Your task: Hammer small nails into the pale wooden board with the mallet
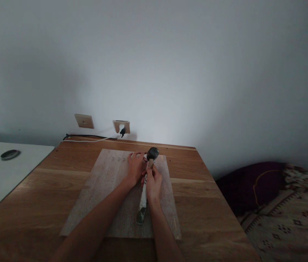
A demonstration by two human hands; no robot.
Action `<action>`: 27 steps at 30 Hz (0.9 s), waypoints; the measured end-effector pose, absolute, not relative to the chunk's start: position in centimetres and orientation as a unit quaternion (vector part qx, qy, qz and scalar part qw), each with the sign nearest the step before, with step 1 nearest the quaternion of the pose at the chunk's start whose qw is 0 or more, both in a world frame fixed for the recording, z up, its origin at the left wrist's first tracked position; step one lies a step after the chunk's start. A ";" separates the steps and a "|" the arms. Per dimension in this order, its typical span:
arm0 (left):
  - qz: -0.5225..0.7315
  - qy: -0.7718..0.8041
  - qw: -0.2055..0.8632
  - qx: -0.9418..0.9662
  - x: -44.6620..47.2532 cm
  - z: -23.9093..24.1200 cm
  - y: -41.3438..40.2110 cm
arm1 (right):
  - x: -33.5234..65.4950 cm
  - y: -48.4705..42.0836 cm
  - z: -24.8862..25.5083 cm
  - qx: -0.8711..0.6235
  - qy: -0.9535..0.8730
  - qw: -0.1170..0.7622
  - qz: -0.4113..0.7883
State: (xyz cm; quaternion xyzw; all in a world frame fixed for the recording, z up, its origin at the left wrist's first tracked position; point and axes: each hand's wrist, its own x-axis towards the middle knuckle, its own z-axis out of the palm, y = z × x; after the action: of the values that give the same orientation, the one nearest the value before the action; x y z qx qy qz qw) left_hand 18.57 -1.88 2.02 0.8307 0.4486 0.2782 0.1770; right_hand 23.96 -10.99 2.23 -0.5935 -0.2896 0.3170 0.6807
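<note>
My right hand (pixel 154 182) is closed around the handle of a hammer (pixel 143 200), close up under its dark head (pixel 153 153). The handle is pale and worn, with a dark green lower end pointing toward me. Just left of the hammer head, my left hand (pixel 136 167) rests on a greyish wooden board (pixel 121 203). Its thumb and forefinger come together beside the head; what they pinch, if anything, is too small to tell. Several small nail-like pieces (pixel 118 159) stand in a row near the board's far edge, left of my left hand.
The board lies on a brown wooden table (pixel 203 207) against a wall. Plugs sit in a wall socket (pixel 121 127), with cables (pixel 94 139) along the table's back edge. A white surface (pixel 1 174) with a dark round object (pixel 10 154) is at left; patterned fabric (pixel 290 218) at right.
</note>
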 end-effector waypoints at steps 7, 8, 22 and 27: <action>0.280 0.443 0.121 0.843 18.7 1.1 -1.6 | 23.8 -10.9 2.3 -0.618 -0.296 0.663 0.303; 0.282 0.442 0.115 0.844 18.6 1.0 -1.6 | 23.8 -11.0 2.3 -0.622 -0.302 0.660 0.293; 0.292 0.402 0.111 0.861 14.8 1.9 -3.2 | 24.6 -11.0 2.5 -0.606 -0.282 0.678 0.304; 0.225 0.342 0.189 0.892 11.0 0.8 -5.6 | 24.8 -11.1 2.8 -0.605 -0.275 0.681 0.308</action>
State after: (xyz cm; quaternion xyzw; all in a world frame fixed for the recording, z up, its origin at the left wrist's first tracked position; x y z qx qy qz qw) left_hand 11.01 -5.59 0.78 0.8924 0.3424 0.2249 0.1892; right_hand 24.79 -11.08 2.81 -0.6048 -0.2754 0.3076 0.6810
